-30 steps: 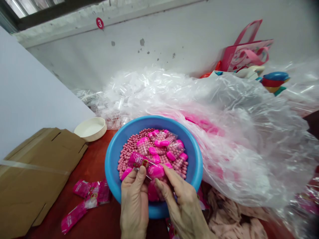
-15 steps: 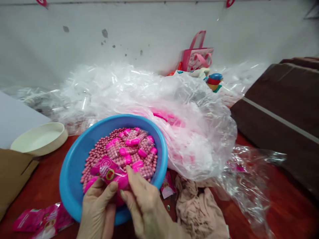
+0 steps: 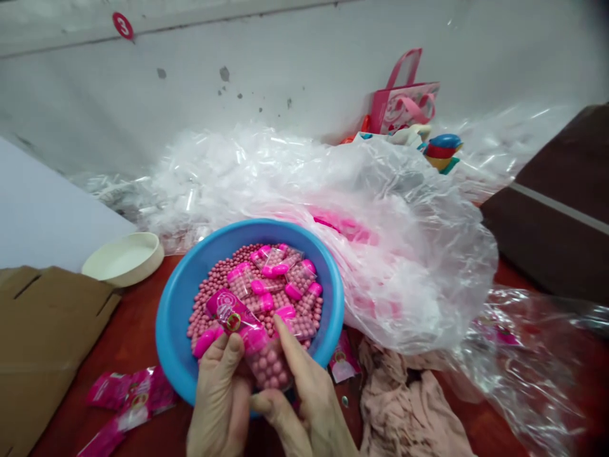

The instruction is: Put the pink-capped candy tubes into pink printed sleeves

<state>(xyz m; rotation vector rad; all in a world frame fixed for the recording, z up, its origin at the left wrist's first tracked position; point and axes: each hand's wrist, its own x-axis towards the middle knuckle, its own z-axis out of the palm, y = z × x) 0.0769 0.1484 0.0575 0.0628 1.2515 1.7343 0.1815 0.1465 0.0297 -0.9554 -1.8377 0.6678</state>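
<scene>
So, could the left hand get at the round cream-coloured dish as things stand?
Probably, but the left hand would first have to leave the clear, pink-capped jar of pink beads. The dish sits uncovered left of the blue plastic basin, close to brown cardboard.

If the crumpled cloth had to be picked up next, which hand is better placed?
Probably the right hand: the cloth lies just beside it. The left hand is farther away, with the right hand in between. Both are busy with the small jar of pink beads, though.
</scene>
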